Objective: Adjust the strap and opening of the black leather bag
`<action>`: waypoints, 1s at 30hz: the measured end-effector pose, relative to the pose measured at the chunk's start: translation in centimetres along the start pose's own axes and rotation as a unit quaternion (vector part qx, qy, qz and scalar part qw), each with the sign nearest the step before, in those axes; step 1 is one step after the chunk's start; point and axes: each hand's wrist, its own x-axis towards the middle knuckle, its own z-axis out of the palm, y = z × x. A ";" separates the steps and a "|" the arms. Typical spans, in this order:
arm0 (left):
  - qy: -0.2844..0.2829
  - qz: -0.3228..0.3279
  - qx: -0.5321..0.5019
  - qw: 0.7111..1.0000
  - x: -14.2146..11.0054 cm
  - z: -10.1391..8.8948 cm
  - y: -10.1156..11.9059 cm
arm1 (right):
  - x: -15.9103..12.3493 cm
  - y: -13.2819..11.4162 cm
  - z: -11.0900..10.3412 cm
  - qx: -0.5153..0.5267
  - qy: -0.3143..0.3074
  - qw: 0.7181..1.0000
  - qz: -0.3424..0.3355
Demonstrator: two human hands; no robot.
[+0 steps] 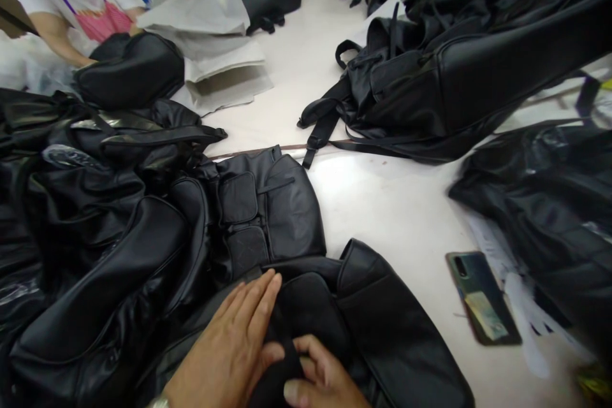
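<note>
A black leather backpack lies in front of me at the bottom middle of the white table. My left hand rests flat on its upper part, fingers stretched out together. My right hand is at the bottom edge, thumb and fingers curled around a fold of the same bag's black material. Another black backpack with front pockets lies just beyond my hands.
Heaps of black bags fill the left, the upper right and the right edge. A phone lies on the table at the right. Across the table, other people handle grey paper sheets and bags.
</note>
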 end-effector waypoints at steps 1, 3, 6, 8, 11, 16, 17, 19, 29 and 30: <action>0.024 -0.010 0.031 0.999 -1.3 -0.3 1.1 | -0.3 -0.8 0.2 -0.015 0.001 1.000 0.002; 0.015 -0.033 0.064 0.997 -3.6 -0.1 3.1 | -0.1 -1.5 0.5 -0.087 0.012 0.996 -0.005; -0.046 -0.084 0.062 0.993 -6.0 2.5 4.9 | 0.8 -1.0 0.4 -0.188 0.010 0.982 -0.003; -0.065 -0.090 0.051 0.993 -6.8 4.6 5.0 | 0.5 -0.7 0.1 -0.248 0.035 0.968 -0.035; -0.068 -0.085 0.045 0.993 -7.1 5.9 4.4 | -1.8 -1.2 -0.9 -0.378 0.148 0.901 -0.155; -0.003 -0.094 0.066 0.993 -6.3 3.4 6.1 | -4.5 -0.9 -3.0 -0.542 0.316 0.695 -0.351; 0.018 -0.089 0.075 0.993 -6.3 3.4 6.7 | -4.3 -0.6 -3.4 -0.550 0.316 0.684 -0.360; 0.051 -0.059 0.099 0.992 -6.6 4.7 7.8 | -3.2 0.0 -4.0 -0.541 0.321 0.701 -0.337; 0.149 -0.019 0.270 0.951 -7.8 6.8 11.4 | -0.9 -0.9 -5.5 -0.450 0.259 0.792 -0.321; 0.171 -0.006 0.291 0.941 -7.9 5.9 11.8 | -0.7 -0.9 -5.9 -0.443 0.251 0.794 -0.332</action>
